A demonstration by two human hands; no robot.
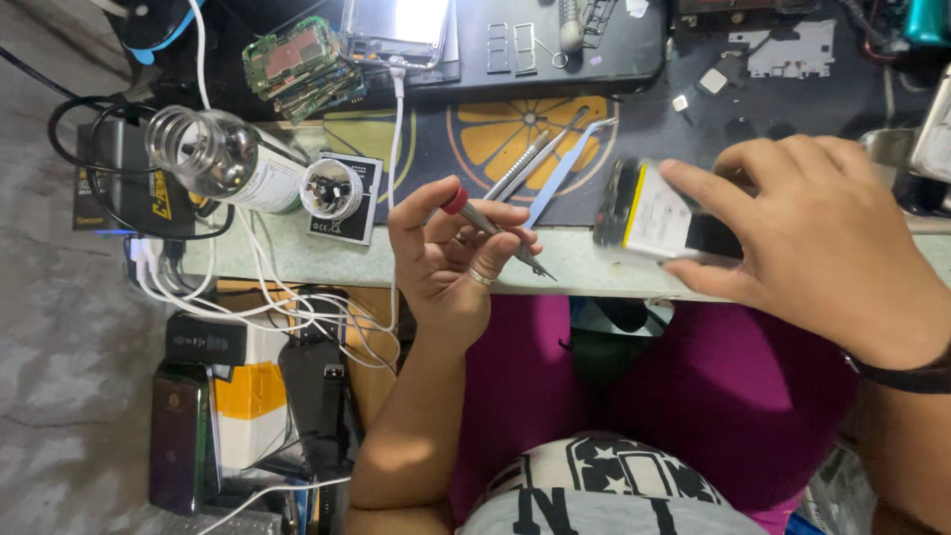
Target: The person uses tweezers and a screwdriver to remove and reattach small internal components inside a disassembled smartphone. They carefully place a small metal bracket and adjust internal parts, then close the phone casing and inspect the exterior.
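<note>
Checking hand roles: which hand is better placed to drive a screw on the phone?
Left hand: it already grips the red-capped metal screwdriver, tip free. Right hand is occupied holding the black phone with yellow-edged battery.

A slim grey metal precision screwdriver with a red cap lies slanted, cap up-left, tip down-right, over the bench edge; a flat rectangular phone battery, white-faced with a yellow strip and black ends, sits tilted at that same edge.
</note>
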